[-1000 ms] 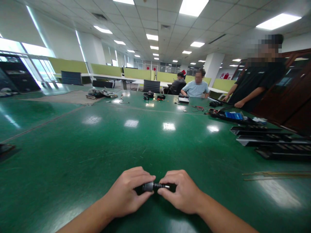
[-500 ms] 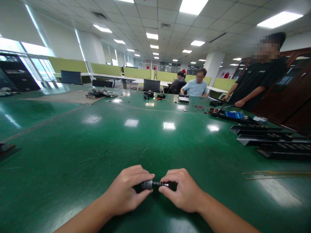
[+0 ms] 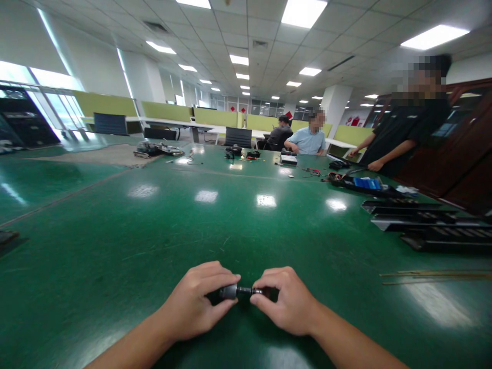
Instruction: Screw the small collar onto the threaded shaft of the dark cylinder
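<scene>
Low in the middle of the view, a small dark cylindrical part with a thin shaft lies level between my two hands, above the green table. My left hand pinches its thick grey-black end between thumb and fingers. On the other side, my right hand pinches the metallic tip of the shaft between thumb and forefinger. A short stretch of the dark shaft shows between the fingertips of both hands.
Black metal channels lie at the right, with thin brass-coloured rods nearer. Behind them is a black tray with a blue item. A person in black stands at the far right; others sit beyond the table.
My left hand and the thick end of the part have shifted slightly left. Slightly more shaft appears between the hands' fingertips. The view has moved a little. Both grips look the same.
</scene>
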The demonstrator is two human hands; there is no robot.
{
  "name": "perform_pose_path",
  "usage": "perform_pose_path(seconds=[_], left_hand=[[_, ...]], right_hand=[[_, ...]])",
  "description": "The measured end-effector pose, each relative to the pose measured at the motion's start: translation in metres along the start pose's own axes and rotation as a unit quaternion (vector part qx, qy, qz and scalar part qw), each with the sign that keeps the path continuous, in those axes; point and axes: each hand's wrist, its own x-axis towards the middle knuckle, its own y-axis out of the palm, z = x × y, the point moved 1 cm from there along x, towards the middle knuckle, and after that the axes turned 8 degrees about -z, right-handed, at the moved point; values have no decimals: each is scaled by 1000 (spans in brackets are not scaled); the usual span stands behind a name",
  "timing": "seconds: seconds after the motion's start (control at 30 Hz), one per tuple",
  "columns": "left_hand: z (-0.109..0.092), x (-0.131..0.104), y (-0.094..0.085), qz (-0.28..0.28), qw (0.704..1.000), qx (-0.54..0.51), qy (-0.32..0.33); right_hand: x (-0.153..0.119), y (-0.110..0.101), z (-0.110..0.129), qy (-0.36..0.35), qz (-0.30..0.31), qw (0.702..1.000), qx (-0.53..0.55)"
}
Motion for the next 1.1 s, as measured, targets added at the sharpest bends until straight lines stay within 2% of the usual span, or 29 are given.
perform_pose_path(seconds=[0.83,1.1], left_hand=[[5,2,-8,-8,1000,17,1],[11,-3,-7,-3,999,28,-20]], right_hand=[[1,-4,0,25,-15,1000,-10],[2,-5,-3,26,-12,999,-15]])
